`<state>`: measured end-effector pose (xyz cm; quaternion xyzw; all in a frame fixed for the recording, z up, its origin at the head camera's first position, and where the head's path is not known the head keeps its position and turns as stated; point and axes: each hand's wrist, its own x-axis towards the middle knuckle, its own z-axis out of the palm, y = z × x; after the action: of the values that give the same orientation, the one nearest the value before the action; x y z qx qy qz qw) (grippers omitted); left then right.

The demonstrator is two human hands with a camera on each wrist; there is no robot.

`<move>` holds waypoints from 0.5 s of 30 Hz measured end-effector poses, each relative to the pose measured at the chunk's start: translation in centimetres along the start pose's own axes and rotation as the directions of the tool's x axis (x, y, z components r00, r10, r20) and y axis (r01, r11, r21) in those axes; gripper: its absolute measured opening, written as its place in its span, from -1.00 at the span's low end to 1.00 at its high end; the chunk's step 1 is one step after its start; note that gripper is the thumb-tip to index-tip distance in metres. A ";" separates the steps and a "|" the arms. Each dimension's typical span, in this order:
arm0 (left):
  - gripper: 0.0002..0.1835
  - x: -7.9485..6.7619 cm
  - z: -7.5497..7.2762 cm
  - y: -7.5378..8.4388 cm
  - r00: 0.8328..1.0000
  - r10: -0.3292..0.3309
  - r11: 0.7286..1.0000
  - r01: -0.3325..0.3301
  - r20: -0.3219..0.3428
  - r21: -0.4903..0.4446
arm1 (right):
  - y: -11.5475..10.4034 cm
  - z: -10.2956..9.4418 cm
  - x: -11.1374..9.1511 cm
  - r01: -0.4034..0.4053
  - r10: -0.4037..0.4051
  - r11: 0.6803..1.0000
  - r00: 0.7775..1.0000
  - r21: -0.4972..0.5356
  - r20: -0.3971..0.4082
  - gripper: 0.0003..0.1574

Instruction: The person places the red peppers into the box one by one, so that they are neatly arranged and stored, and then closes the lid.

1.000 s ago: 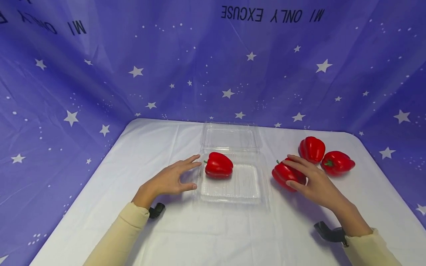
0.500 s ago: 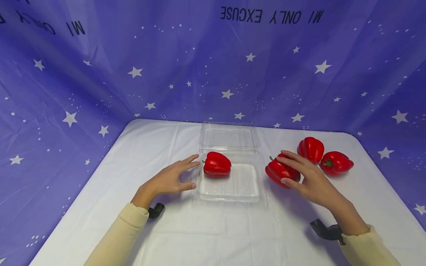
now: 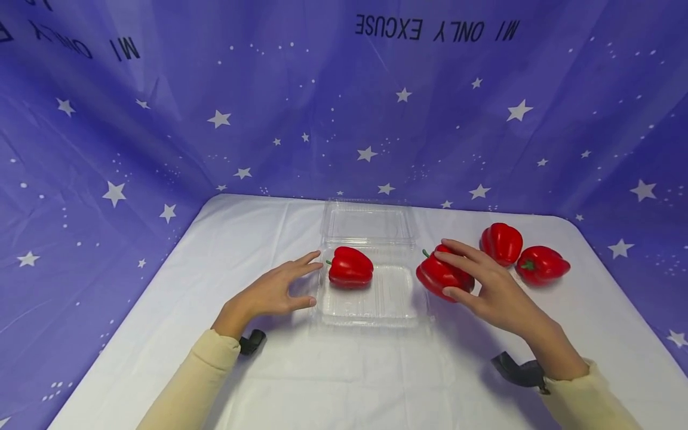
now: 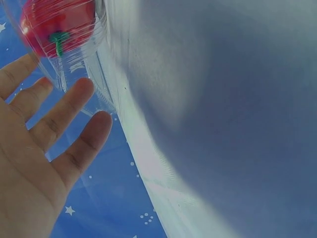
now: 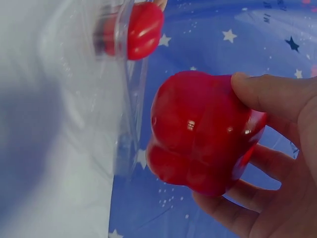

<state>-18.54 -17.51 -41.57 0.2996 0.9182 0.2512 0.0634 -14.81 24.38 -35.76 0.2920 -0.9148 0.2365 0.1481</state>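
A red bell pepper (image 3: 443,275) is gripped between the thumb and fingers of my right hand (image 3: 491,292), just right of the clear plastic clamshell box (image 3: 371,322). In the right wrist view the held bell pepper (image 5: 198,134) appears raised off the table. Another red bell pepper (image 3: 350,267) lies in the left part of the box, its green stem to the left. My left hand (image 3: 274,289) is beside the box's left edge, fingers spread and holding nothing. The left wrist view has the left hand (image 4: 44,134) near the box wall; contact is hard to tell.
Two more red bell peppers, one behind (image 3: 501,243) and one to its right (image 3: 543,266), lie on the table's right side. The box lid (image 3: 369,222) lies folded back behind its base. A white cloth (image 3: 344,382) covers the table; a blue starry curtain (image 3: 301,107) surrounds it.
My right hand has carried its bell pepper leftward toward the box, away from the two peppers at the right. The left hand has stayed about where it was.
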 end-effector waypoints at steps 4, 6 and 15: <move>-0.23 0.2 0.0 0.2 1.000 0.003 1.000 -0.003 0.009 -0.006 | -0.9 0.0 0.4 -0.001 0.000 0.999 1.000 0.040 0.027 -0.06; -0.23 0.0 -0.1 0.2 1.000 -0.008 1.000 0.008 0.008 -0.012 | -1.3 0.3 0.8 0.005 -0.008 0.998 0.999 0.058 0.047 -0.06; -0.23 0.0 0.1 0.3 1.000 -0.014 0.999 0.014 -0.002 -0.034 | -2.9 1.5 2.4 0.130 -0.133 0.987 0.990 0.092 0.037 -0.12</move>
<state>-18.34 -17.27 -41.52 0.2919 0.9159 0.2666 0.0693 -15.11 20.39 -35.06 0.3631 -0.8851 0.2604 0.1305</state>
